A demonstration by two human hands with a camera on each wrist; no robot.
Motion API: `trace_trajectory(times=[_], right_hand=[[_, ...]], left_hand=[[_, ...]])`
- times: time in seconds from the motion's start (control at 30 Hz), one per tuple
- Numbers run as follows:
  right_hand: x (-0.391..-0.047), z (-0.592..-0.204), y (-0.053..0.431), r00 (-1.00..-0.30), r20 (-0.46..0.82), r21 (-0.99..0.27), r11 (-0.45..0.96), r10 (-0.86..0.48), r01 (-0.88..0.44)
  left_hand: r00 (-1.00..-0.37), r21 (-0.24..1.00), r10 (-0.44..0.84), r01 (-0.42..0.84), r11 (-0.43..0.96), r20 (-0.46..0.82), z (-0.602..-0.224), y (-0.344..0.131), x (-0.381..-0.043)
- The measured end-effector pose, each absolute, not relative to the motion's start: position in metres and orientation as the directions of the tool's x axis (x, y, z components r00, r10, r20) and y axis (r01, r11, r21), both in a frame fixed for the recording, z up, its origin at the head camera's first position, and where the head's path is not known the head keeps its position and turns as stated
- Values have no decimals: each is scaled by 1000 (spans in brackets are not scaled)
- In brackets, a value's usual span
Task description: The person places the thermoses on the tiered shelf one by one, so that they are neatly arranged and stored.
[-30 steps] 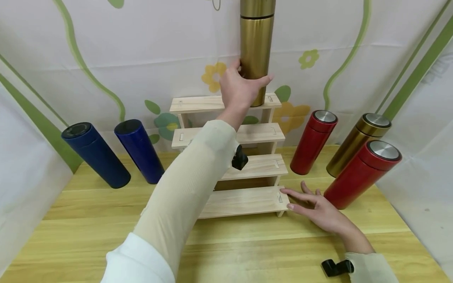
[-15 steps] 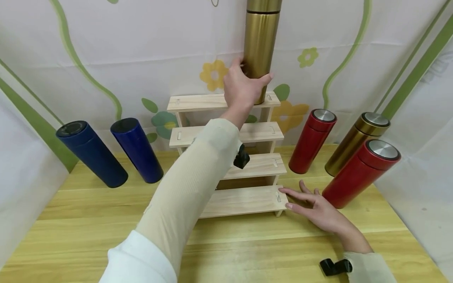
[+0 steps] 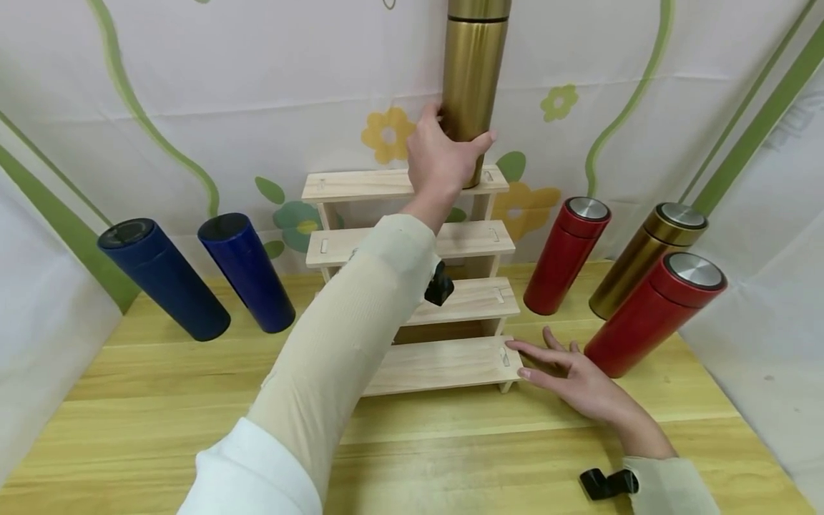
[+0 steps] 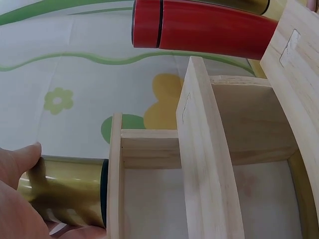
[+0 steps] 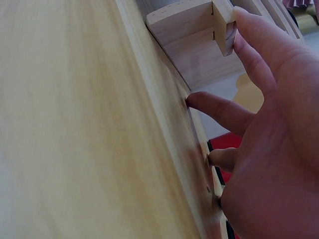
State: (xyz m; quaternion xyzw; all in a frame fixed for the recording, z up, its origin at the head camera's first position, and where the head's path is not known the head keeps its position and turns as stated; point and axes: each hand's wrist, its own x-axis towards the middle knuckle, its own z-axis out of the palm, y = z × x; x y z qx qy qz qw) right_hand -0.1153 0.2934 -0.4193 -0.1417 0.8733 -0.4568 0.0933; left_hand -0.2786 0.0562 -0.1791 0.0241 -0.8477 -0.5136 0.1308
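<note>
A gold thermos stands on the top step of a wooden tiered shelf, near its right end; its cap is cut off by the head view's upper edge. My left hand grips it low down, thumb on the right and fingers round the left. In the left wrist view, the thermos base meets the top board. With fingers spread, my right hand touches the right end of the lowest step. The right wrist view has other fingertips resting on the tabletop.
Left of the shelf stand two blue thermoses, one dark and one brighter. To its right are a red thermos, a second gold one and a nearer red one, close to my right hand. A patterned cloth hangs behind.
The gold thermos in my left hand has shifted slightly right along the top step, then stayed put. My right hand keeps its place at the lowest step. The head view has drifted a little.
</note>
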Motion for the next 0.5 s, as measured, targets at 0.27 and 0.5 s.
trace_trajectory(times=[0.27, 0.5], right_hand=[[-117, -418, 292, -940, -38, -822, 545, -339, -163], [-117, -418, 293, -940, -30, -824, 541, -340, -169]], left_hand=[[-961, 876, -179, 105, 471, 211, -179, 53, -279], [-962, 875, -176, 104, 473, 210, -184, 56, -276]])
